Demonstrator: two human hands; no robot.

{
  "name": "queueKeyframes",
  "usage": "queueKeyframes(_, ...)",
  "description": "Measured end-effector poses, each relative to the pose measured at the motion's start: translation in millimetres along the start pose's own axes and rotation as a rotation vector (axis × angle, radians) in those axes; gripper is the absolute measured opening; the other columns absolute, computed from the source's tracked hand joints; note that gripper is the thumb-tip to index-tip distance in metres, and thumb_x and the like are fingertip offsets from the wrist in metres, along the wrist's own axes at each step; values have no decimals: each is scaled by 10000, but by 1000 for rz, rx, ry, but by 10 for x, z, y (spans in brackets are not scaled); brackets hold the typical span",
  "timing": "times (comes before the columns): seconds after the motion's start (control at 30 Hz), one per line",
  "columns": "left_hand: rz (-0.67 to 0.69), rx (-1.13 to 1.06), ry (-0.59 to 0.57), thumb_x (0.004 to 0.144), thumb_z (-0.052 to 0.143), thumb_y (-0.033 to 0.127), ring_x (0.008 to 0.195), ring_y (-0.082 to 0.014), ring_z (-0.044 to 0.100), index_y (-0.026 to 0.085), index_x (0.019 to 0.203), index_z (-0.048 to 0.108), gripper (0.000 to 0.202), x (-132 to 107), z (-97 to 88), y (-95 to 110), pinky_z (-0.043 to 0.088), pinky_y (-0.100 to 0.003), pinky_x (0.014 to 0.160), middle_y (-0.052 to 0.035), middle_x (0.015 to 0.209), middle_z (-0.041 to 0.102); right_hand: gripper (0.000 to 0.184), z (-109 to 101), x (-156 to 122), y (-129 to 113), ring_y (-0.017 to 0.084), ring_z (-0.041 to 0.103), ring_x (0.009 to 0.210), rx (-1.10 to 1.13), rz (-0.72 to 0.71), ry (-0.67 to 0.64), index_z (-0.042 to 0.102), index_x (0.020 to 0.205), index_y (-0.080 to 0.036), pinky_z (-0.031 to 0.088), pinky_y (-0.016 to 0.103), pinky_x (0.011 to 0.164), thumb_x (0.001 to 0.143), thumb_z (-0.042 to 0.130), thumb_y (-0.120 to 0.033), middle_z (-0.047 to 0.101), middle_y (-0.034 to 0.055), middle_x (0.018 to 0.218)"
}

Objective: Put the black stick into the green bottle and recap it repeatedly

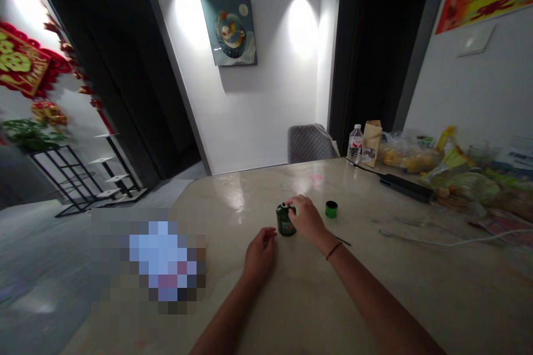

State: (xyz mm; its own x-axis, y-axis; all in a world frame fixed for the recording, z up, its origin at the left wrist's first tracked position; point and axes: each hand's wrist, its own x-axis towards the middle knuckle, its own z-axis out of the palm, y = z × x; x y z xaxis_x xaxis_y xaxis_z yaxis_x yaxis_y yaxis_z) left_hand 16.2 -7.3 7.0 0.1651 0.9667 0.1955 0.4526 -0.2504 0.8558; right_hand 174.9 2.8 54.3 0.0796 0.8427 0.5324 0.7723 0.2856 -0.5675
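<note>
A dark green bottle (285,221) stands upright and uncapped on the table (300,294). Over its mouth is my right hand (307,219), thumb and fingertips brought together at the opening. What they pinch, if anything, is too small to make out. My left hand (260,255) rests on the table just left of the bottle, its fingers loosely bent with nothing visible in them. To the right of the bottle sits a green cap (331,209). A thin dark stick (342,239) lies near my right wrist, partly hidden behind it.
At the back right stand a water bottle (355,144) and a paper bag (372,143). A black power strip (406,187), plastic bags (406,154) and a white cable (441,244) lie on the right. Beyond the table is a grey chair (312,144). A blurred patch covers the left edge.
</note>
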Motion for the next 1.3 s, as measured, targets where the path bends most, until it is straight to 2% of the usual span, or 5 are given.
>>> queueKeyframes(0.47,-2,-3,5,753,442,226,875,-155,620,193,934,553,214,7,6,-8,461,-277,802,-49,935,666,255,-108,-2,112,192,541,934,-265,166,68,587,953,-156,410,290,804,744,448,-111,608,92,964)
queueKeyframes(0.7,-26,3,3,756,445,237,878,-161,618,188,933,547,210,10,0,10,456,-298,817,-55,939,666,268,-44,-145,294,262,601,901,-589,357,-286,647,889,-80,444,327,686,787,399,-69,618,188,969)
queueKeyframes(0.9,-24,5,10,758,456,226,875,-160,624,189,931,553,202,5,-1,12,465,-288,805,-50,932,670,206,-92,-140,379,233,633,848,-534,362,-318,651,848,-99,446,292,665,747,474,-73,657,180,905)
queueKeyframes(1.13,-35,2,7,759,463,213,883,-157,625,194,914,554,181,13,1,6,466,-276,808,-41,926,672,90,-198,-25,397,218,638,740,-280,409,-194,622,700,-138,432,279,586,652,568,-192,683,132,795)
queueKeyframes(1.3,-21,-19,20,755,470,206,875,-160,627,193,909,555,176,21,10,-23,469,-284,806,-41,914,674,163,-433,133,413,146,609,614,404,469,-111,594,778,-149,414,211,483,617,562,-141,692,60,707)
